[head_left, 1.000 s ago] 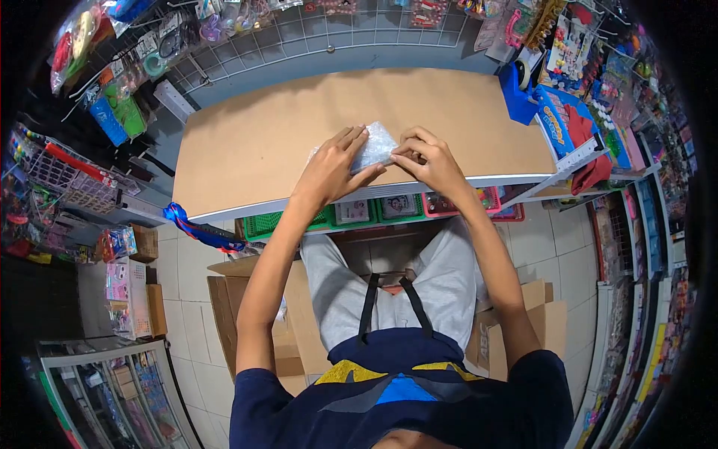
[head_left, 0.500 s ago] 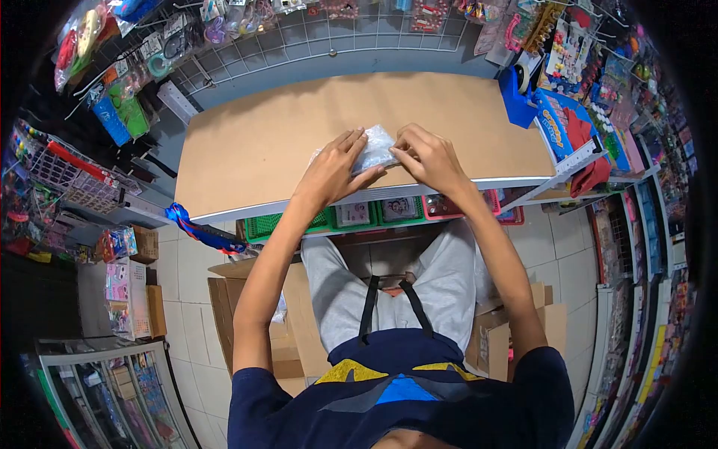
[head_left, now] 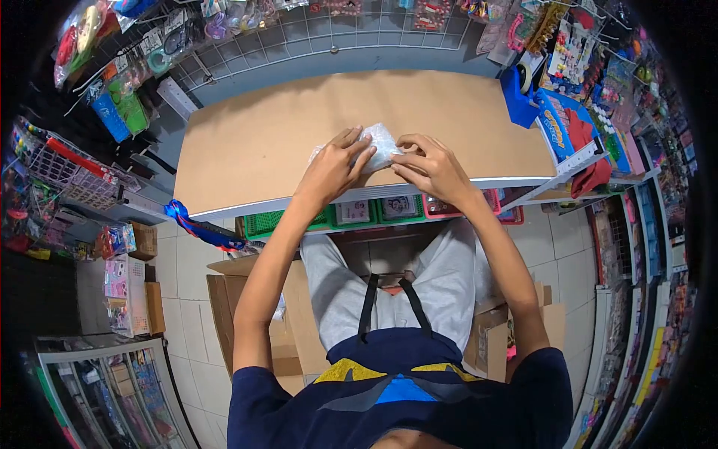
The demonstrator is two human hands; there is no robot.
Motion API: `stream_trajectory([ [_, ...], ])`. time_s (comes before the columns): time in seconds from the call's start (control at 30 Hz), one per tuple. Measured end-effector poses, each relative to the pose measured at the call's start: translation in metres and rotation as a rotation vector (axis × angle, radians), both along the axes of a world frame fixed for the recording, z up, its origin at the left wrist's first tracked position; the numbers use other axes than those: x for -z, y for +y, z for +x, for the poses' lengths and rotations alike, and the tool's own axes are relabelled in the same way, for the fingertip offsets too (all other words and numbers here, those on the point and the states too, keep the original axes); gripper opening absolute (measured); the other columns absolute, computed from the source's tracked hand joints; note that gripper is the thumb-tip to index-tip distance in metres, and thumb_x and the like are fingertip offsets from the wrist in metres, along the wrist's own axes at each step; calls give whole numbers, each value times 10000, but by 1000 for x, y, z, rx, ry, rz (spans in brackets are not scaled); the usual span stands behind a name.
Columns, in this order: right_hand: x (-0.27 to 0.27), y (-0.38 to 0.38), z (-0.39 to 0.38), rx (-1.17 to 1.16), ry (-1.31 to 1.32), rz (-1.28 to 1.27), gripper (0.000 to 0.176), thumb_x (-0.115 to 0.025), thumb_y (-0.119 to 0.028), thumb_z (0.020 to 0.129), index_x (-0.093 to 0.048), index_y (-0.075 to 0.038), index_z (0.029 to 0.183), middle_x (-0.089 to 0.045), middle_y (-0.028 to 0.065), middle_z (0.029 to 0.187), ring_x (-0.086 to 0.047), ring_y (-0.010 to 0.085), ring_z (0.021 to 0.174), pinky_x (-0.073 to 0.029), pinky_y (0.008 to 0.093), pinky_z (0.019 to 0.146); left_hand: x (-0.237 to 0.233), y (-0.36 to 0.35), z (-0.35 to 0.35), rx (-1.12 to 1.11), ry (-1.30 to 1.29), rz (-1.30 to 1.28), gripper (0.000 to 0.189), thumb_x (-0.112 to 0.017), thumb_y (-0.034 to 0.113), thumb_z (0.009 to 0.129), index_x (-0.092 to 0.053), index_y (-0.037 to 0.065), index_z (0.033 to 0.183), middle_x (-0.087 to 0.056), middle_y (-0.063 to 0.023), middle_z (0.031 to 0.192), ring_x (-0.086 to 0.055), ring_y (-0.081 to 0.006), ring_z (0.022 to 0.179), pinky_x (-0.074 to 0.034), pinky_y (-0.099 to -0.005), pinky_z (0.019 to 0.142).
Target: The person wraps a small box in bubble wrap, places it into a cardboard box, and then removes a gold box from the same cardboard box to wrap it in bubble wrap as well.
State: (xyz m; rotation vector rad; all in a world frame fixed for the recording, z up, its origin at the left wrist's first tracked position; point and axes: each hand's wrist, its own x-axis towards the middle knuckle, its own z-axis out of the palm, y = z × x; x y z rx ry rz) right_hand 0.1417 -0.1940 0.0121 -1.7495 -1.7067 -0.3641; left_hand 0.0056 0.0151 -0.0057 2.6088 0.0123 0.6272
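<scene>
Between both hands [head_left: 329, 170] [head_left: 434, 168], bubble-wrap packet [head_left: 382, 142]

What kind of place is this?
Most likely a small shop selling toys or stationery, at its packing counter. Packaged goods hang on a wire grid wall, stocked shelves run down the right, and the left hand and right hand hold a bubble-wrapped parcel on the brown table.

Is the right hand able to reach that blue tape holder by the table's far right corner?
Probably yes. Nothing lies on the brown table between the right hand and the blue tape holder, though that hand is busy pinching the clear packet.
</scene>
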Motion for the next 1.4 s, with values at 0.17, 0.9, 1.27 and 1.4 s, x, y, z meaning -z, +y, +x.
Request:
stream_trajectory([
  [0.17, -8, -5, -1, -26, -66, -59, 213, -767, -165, 849, -750, -50, 1027, -655, 103, 1164, -674, 244, 933, -533, 399, 852, -3, -4, 2, -30, -26, -76, 313, -632, 185, 954, -695, 24, 1214, -602, -242, 1333, -531, -388, 1306, -443, -430, 1097],
  [0.9, 5, 18, -25, 100, 686, -90, 347, -782, -134, 808, -656, 15, 1095, -660, 105, 966, -635, 191, 856, -527, 326, 792, -32, 17, -19, 201, 96, 217, 405, -735, 208, 761, -736, 94, 1150, -656, -120, 1243, -582, -324, 1201, -450, -431, 1056],
  [1.27, 10, 21, -26, 147, 788, -60, 298, -820, -161, 821, -691, -2, 1037, -644, 32, 862, -565, 85, 738, -480, 241, 663, -21, 1, -34, 112, 46, 74, 413, -634, 313, 957, -648, 121, 1323, -605, -144, 1344, -533, -337, 1281, -371, -454, 1134],
  [1.4, 16, 20, -31, 149, 799, -29, 263, -814, -140, 834, -695, -3, 1025, -625, 0, 821, -514, 41, 701, -438, 203, 611, -27, 3, -37, 114, 121, 171, 439, -585, 318, 987, -592, 156, 1394, -556, -101, 1444, -461, -323, 1374, -300, -471, 1183],
])
